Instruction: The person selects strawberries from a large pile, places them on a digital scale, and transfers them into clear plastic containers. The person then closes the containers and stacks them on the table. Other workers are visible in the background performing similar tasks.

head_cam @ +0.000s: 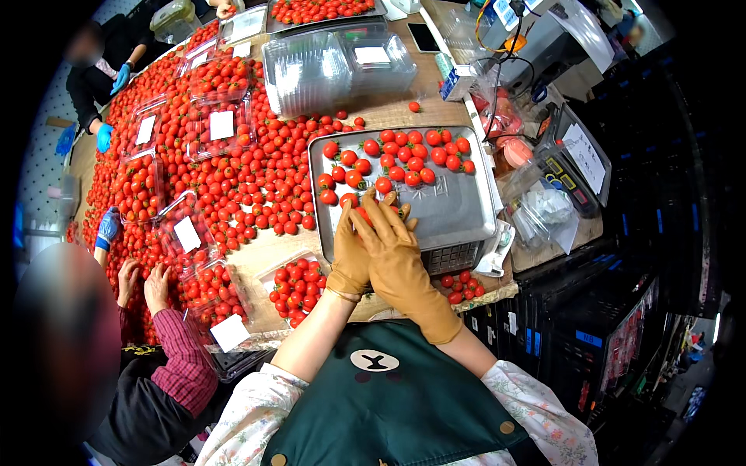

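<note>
My left hand [349, 262] and my right hand [396, 256], both in tan gloves, are close together over the near left part of a metal tray [449, 215]. The right hand partly overlaps the left. Red cherry tomatoes [362, 216] show between and just beyond the fingers; whether they are gripped or only lie beneath is hidden. More loose cherry tomatoes [414, 164] with green calyxes cover the tray's far half. Beneath the tray is a dark lattice-sided basket [451, 258]. Left of my wrists, an open clear punnet holds cherry tomatoes [297, 285].
A large spread of cherry tomatoes [274, 157] and filled clear clamshells [221, 125] lies to the left. Stacked empty clamshells [309, 70] and a phone [423, 38] lie at the back. Co-workers' bare hands [156, 288] and blue-gloved hands [105, 138] are nearby. Black crates [577, 338] stand right.
</note>
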A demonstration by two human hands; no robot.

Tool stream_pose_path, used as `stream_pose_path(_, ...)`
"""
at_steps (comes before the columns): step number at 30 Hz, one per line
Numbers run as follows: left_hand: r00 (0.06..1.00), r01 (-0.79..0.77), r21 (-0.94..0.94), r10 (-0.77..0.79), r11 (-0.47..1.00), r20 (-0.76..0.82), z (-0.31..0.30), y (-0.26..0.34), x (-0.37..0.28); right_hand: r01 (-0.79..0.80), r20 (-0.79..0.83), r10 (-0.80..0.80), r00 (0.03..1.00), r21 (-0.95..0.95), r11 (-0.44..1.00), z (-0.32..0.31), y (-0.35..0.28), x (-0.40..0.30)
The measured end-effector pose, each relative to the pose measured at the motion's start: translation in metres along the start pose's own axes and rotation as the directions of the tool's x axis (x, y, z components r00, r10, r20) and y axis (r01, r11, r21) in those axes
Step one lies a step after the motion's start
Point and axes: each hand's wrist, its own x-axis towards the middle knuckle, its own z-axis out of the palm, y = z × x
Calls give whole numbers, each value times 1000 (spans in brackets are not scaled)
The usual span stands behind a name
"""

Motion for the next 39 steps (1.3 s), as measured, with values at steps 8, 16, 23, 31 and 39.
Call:
stream_pose_path(8,973,-175,105,189,979,-133,24,0,-1,81,-252,560,789,946,312,21,19,-6)
stream_pose_path(16,766,-255,923,522,-288,375,29,-28,3,227,148,380,913,591,-775,53,38,17)
stream_pose_path(23,779,-516,448,618,730,-110,22,5,-15,225,150,259,954,213,-951,47,36,18)
stream_pose_path(31,854,-383,589,516,712,-68,32,-2,-28,98,-59,394,917,992,-79,31,23,18)
stream_pose_path(39,910,-386,666,380,638,164,28,14,-74,123,-270,219,938,847,517,11,-27,4)
